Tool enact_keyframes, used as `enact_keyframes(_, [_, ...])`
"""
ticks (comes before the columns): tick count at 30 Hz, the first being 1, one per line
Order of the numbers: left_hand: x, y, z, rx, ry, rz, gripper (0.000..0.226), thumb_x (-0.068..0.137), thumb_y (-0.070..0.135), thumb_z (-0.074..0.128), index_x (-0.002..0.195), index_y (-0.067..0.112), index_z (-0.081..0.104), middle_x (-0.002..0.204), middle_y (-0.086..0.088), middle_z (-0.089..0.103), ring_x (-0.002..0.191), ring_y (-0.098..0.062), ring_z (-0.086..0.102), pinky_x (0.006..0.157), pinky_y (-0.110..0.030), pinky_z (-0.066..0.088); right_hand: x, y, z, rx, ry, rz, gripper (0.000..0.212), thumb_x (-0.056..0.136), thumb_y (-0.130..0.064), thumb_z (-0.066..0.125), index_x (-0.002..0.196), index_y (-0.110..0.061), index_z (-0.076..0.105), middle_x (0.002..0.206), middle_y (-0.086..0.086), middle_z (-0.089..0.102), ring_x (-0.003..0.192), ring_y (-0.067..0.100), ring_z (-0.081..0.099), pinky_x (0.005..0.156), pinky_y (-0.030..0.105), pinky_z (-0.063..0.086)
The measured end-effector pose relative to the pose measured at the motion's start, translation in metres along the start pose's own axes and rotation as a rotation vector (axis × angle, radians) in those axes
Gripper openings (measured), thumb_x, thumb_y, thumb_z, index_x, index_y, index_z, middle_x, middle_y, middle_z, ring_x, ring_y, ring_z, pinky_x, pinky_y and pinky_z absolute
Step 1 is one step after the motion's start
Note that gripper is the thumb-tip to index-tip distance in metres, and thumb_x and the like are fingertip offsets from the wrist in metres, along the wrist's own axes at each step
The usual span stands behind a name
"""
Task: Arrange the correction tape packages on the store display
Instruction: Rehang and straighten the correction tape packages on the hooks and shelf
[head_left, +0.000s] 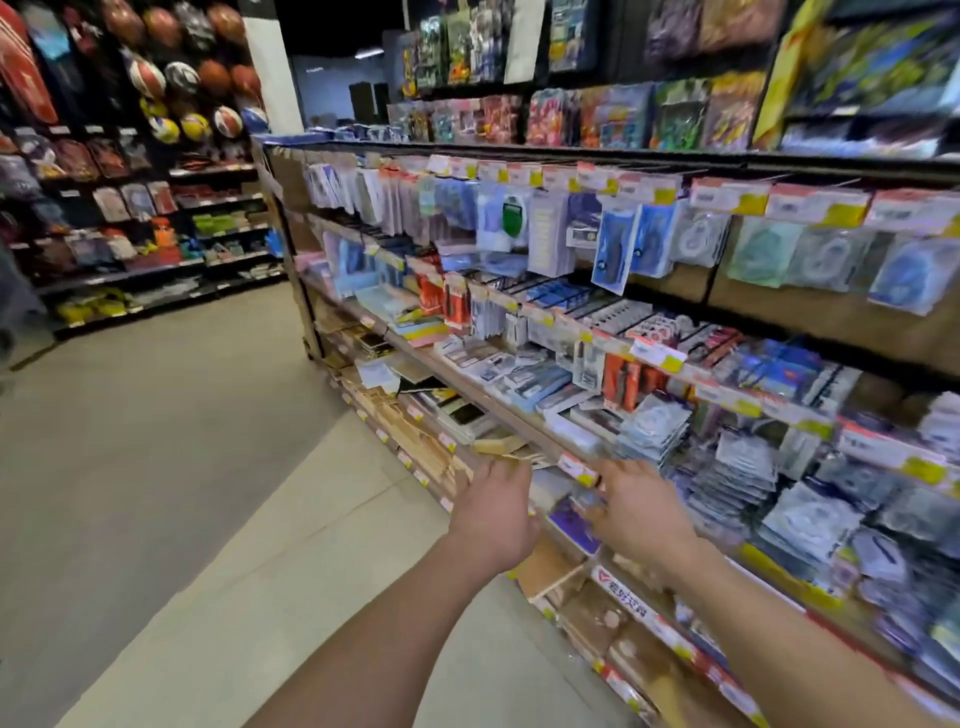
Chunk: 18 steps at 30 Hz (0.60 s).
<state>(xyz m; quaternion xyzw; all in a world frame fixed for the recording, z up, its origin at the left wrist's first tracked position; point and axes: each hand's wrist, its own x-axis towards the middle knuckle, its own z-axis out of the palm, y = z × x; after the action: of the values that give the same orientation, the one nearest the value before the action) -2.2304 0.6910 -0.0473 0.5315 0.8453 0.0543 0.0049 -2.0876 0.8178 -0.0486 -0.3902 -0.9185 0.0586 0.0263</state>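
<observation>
Both bare forearms came in from 6 o'clock and reached toward the store display (496, 402). The left hand (493, 514) hung back-up in front of the lower shelf lip. Its fingers pointed away from the camera and were too blurred to tell whether they were straight or curled, and nothing showed in its grip. At its 3 o'clock the right hand (641, 512) stretched forward with fingers loosely spread, the tips near a red and yellow price tag (576, 467) on the shelf edge. Nothing was plainly held there either.

Just beyond the right hand, at its 1 o'clock, the correction tape packages (657, 423) lay in leaning stacks of clear blister packs, with more piled along the shelf toward 3 o'clock. Brown cardboard boxes (550, 566) sat on the bottom shelf beneath the hands.

Higher, toward 12 o'clock, hanging blister packs (693, 236) dangled from pegs under a row of price labels. Far off at 10 o'clock, across the pale floor (156, 467), sports balls (182, 78) filled a wall rack.
</observation>
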Motion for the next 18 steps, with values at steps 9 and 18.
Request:
enact_keyframes(9, [0.082,-0.012,0.025,-0.02,-0.111,0.244,0.061,0.093,0.041,0.051,0.147,0.02,0.031,0.149,-0.004,0.038,0.138,-0.027,0.03,0.112,-0.051,0.03,0.032,0.019,0.013,0.041,-0.017,0.296,0.051,0.098,-0.039,0.053,0.145,-0.021,0.046,0.148,0.006,0.053,0.14,0.031,0.042,0.106,0.047,0.046])
enact_keyframes(18, [0.152,0.035,0.04,-0.024,-0.175,0.357,0.067,0.091,0.043,0.052,0.15,0.02,0.029,0.149,-0.006,0.041,0.139,-0.029,0.033,0.112,-0.051,0.03,0.064,0.087,0.016,0.086,-0.032,0.466,0.046,0.1,-0.045,0.052,0.141,-0.022,0.05,0.14,0.005,0.058,0.13,0.03,0.05,0.1,0.043,0.051])
